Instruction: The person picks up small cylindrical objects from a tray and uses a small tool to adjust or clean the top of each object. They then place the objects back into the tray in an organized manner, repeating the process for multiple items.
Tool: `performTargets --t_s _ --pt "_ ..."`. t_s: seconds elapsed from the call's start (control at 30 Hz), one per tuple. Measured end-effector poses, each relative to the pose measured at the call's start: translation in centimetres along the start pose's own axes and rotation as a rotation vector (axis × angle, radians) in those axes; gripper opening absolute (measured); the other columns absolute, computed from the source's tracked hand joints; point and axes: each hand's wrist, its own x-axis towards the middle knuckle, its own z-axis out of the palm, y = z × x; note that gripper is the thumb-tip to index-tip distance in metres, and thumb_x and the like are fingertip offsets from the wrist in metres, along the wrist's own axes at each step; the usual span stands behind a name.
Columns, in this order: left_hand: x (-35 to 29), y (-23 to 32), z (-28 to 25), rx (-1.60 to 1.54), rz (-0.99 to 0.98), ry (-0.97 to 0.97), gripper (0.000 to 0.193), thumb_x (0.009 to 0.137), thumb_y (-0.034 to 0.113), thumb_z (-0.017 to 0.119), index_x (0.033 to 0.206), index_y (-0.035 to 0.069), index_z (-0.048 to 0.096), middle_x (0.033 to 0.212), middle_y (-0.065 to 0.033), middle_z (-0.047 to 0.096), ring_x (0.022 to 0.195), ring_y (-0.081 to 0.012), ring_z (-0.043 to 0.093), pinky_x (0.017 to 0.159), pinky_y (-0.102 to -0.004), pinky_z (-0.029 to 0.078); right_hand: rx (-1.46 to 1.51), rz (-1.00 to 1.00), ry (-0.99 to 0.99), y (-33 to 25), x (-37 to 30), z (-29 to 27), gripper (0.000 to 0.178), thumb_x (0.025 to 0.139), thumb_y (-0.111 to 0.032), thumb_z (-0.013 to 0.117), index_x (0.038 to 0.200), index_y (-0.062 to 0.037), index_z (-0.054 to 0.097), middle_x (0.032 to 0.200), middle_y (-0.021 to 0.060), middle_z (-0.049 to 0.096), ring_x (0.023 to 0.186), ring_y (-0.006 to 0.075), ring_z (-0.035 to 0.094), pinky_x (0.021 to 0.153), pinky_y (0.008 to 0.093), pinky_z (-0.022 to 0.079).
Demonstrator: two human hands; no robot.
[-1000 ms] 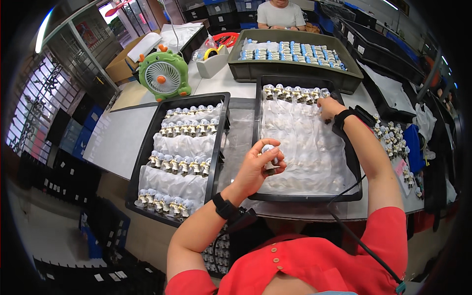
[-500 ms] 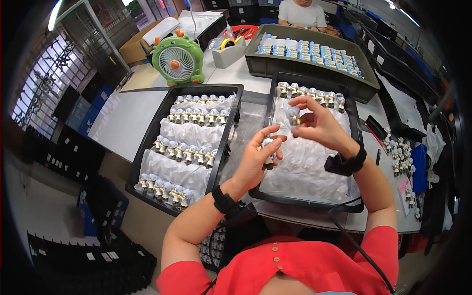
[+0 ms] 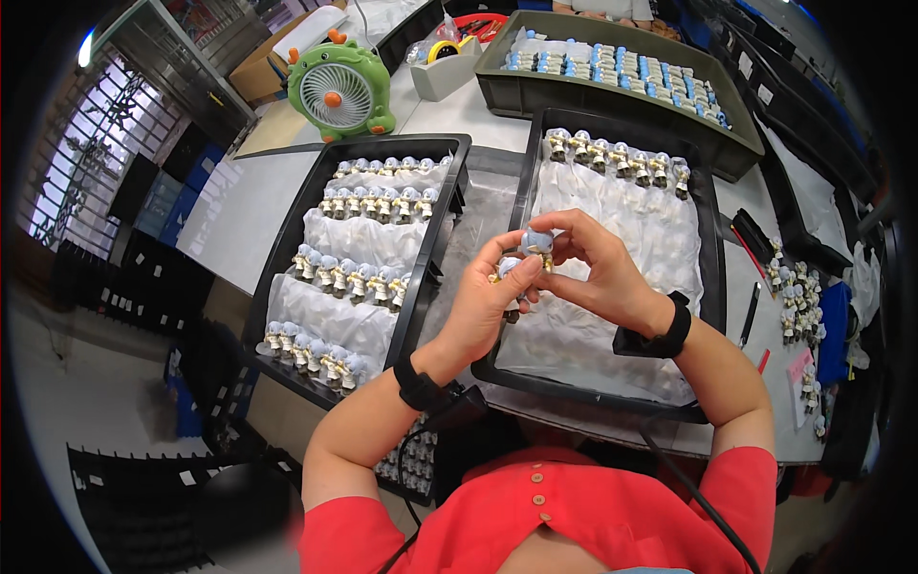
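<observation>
My left hand (image 3: 486, 304) and my right hand (image 3: 598, 270) meet over the right black tray (image 3: 712, 251). Each pinches a small pale-blue-headed figurine (image 3: 533, 244); the two pieces touch between my fingertips. A row of the same figurines (image 3: 617, 158) stands along that tray's far edge on white plastic sheeting. The left black tray (image 3: 290, 222) holds several rows of figurines (image 3: 354, 277) on white sheeting. Both wrists wear black bands.
A green desk fan (image 3: 341, 91) stands at the back left. A grey crate (image 3: 545, 96) of blue-capped parts sits behind the trays. Loose figurines (image 3: 796, 297) and a pen lie at the right. A white box (image 3: 448, 72) with tape is beside the fan.
My right hand came back from the far row of the right tray with a figurine and joined my left hand. Both hands now hold the pieces together closer to me.
</observation>
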Motion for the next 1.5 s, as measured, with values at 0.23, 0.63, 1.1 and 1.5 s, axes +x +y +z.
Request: performTargets --t_s 0.23,0.63,1.1,1.5 --pt "0.0 0.6 -0.2 -0.074 -0.023 -0.02 0.037 0.087 0.027 0.062 0.114 0.005 0.049 0.085 -0.0022 0.059 0.064 -0.0076 0.053 0.053 -0.0204 0.041 -0.142 -0.067 -0.132 -1.6 0.2 -0.8 0.075 0.064 -0.009 0.079 0.13 -0.0089 0.043 0.113 0.0064 0.051 0.092 0.0174 0.052 0.077 0.0289 0.045" --pt "-0.1 1.0 -0.3 -0.091 -0.044 -0.089 0.039 0.088 0.033 0.058 0.115 0.006 0.049 0.087 -0.0023 0.059 0.068 -0.0068 0.055 0.055 -0.019 0.043 -0.148 -0.037 -0.147 -1.4 0.1 -1.2 0.077 0.065 -0.012 0.079 0.133 -0.01 0.041 0.13 0.005 0.048 0.108 0.0208 0.05 0.083 0.0302 0.042" --pt "-0.7 0.9 -0.1 0.091 0.163 -0.016 0.045 0.084 0.021 0.067 0.119 0.003 0.047 0.1 -0.0028 0.052 0.077 -0.0057 0.054 0.061 -0.0186 0.045 -0.262 -0.219 0.055 -1.3 0.1 -0.3 0.073 0.06 -0.009 0.078 0.126 -0.0075 0.045 0.112 0.0114 0.052 0.103 0.0281 0.05 0.089 0.0356 0.041" --pt "-0.4 0.8 -0.1 -0.128 0.077 -0.045 0.037 0.088 0.021 0.061 0.119 0.005 0.048 0.091 -0.0028 0.058 0.068 -0.0073 0.053 0.056 -0.0201 0.043 -0.223 -0.121 0.024 -1.7 0.1 -0.6 0.072 0.061 -0.015 0.08 0.124 -0.0065 0.047 0.113 0.0119 0.053 0.105 0.0268 0.051 0.091 0.0355 0.04"
